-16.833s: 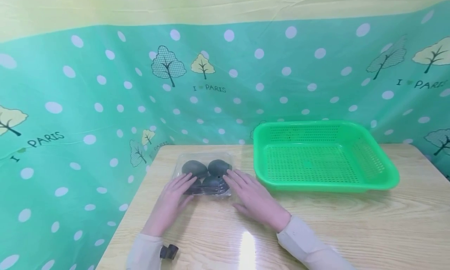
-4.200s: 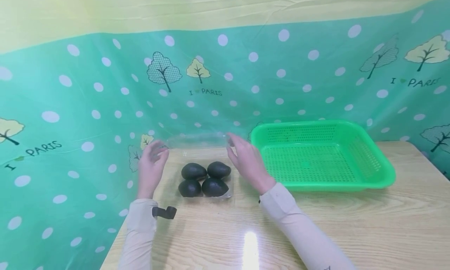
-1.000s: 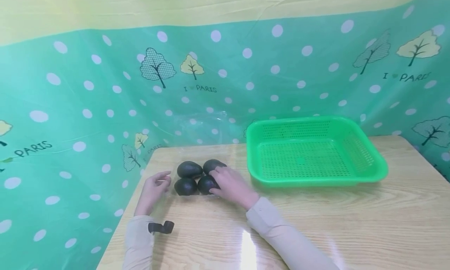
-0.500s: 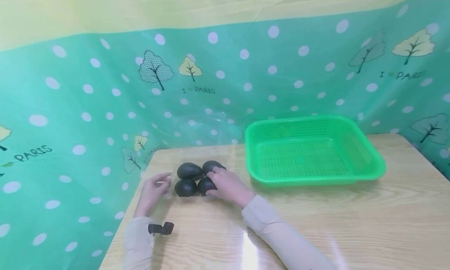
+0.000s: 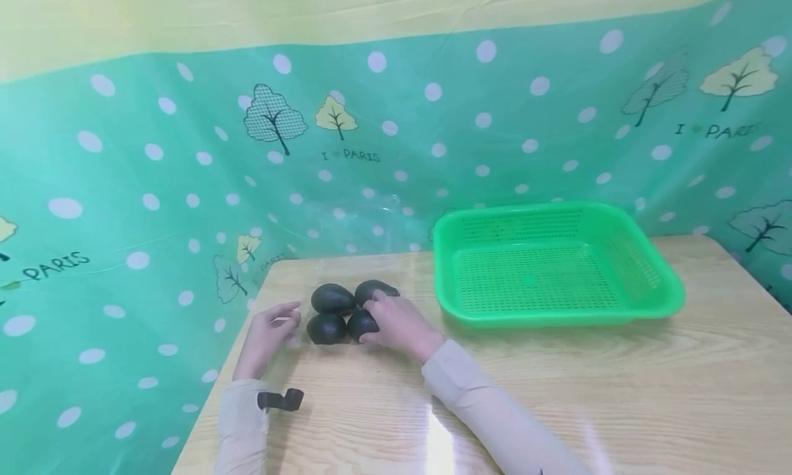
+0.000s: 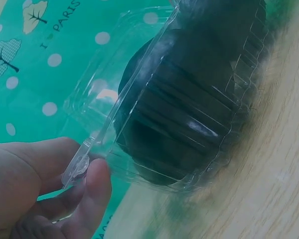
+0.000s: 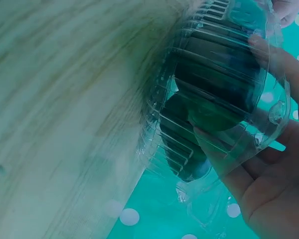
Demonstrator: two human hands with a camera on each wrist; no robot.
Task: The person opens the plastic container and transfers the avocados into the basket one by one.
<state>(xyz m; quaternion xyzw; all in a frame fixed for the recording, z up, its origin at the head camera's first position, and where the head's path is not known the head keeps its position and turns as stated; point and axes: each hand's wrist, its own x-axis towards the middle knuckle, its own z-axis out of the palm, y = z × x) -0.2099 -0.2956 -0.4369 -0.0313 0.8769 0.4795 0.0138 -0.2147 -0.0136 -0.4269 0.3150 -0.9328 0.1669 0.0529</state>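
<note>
A clear plastic clamshell box (image 6: 127, 102) stands on the table with its lid (image 5: 355, 227) raised at the back. Dark avocados lie inside in two rows: back left (image 5: 333, 299), back right (image 5: 371, 291), front left (image 5: 326, 329) and front right (image 5: 361, 326). My left hand (image 5: 267, 334) pinches the box's left rim between thumb and finger, as the left wrist view shows. My right hand (image 5: 402, 325) reaches in over the right side, thumb and fingers curled round the front right avocado and partly covering it. Through the ribbed wall, the right wrist view shows fingertips against dark skin.
A green perforated plastic basket (image 5: 551, 315) stands right of the box on the wooden table (image 5: 557, 392). Behind and to the left hangs a green dotted curtain (image 5: 185, 241). A black strap piece (image 5: 287, 399) sticks out from the left wrist.
Earliest, both hands lay on the closed box; later they lifted its lid, which now stands open. Over the last second the right hand has edged left onto the front right avocado; the left stays put.
</note>
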